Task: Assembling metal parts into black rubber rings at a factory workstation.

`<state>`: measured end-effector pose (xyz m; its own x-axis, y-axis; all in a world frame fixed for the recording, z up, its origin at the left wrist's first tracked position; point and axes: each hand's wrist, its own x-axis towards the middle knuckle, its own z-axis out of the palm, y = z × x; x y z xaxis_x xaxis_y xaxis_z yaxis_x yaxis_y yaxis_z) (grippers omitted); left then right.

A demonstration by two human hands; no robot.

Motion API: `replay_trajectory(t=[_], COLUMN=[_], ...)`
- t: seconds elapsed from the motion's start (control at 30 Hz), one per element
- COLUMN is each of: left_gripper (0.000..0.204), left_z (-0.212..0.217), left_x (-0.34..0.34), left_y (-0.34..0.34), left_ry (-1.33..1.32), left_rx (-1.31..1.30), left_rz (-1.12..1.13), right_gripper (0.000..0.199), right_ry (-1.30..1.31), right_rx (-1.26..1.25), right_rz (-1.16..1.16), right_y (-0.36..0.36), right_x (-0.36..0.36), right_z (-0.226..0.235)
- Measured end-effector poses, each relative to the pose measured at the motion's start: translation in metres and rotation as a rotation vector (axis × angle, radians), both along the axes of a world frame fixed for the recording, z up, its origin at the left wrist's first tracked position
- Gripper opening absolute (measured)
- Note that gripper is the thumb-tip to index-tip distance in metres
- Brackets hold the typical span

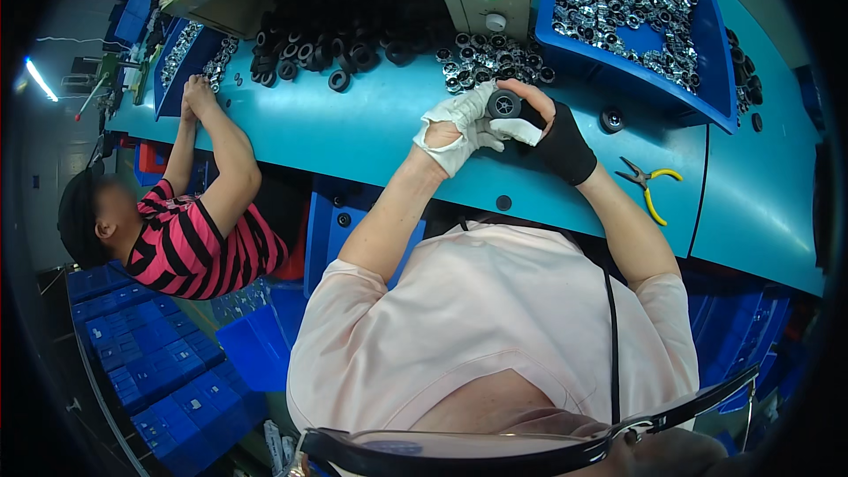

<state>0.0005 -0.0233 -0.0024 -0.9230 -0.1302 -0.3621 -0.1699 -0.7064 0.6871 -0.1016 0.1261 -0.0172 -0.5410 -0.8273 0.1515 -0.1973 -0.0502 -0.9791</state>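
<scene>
A small toy wheel (504,104), with a black tyre around a spoked rim, is pinched between my two hands above the bench. My left hand (455,131), in a white glove, closes on its left side. From the right my right hand (565,143), in a black fingerless glove with a white-covered thumb, grips it too. Just beyond my hands lies a pile of chrome wheel rims (495,60). Further left are many loose black tyres (305,55). Another wheel with a tyre (611,119) rests right of my right hand.
A blue bin (724,93) of chrome rims stands at the back right. Pliers with yellow handles (652,185) lie on the turquoise bench (380,128). A dark round piece (503,202) is near the front edge. At left, a co-worker (208,230) reaches to another blue bin.
</scene>
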Motion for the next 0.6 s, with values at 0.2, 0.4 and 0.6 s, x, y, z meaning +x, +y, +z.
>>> replay_trajectory(t=[0.2, 0.4, 0.6], left_gripper=[0.029, 0.027, 0.025], left_z=[-0.002, -0.001, -0.007], left_x=[0.003, 0.007, 0.005], left_y=[-0.001, 0.004, 0.012], left_ry=[0.042, 0.029, 0.005], left_rx=[0.109, 0.061, 0.064], left_rz=[0.003, 0.04, 0.009], right_gripper=[0.052, 0.05, 0.05], right_ry=[0.039, 0.057, 0.022], right_rx=[0.004, -0.051, -0.051], right_rz=[-0.016, -0.026, 0.013], right_y=[-0.002, -0.001, 0.002], right_x=[0.002, 0.005, 0.006], right_z=[0.002, 0.001, -0.005])
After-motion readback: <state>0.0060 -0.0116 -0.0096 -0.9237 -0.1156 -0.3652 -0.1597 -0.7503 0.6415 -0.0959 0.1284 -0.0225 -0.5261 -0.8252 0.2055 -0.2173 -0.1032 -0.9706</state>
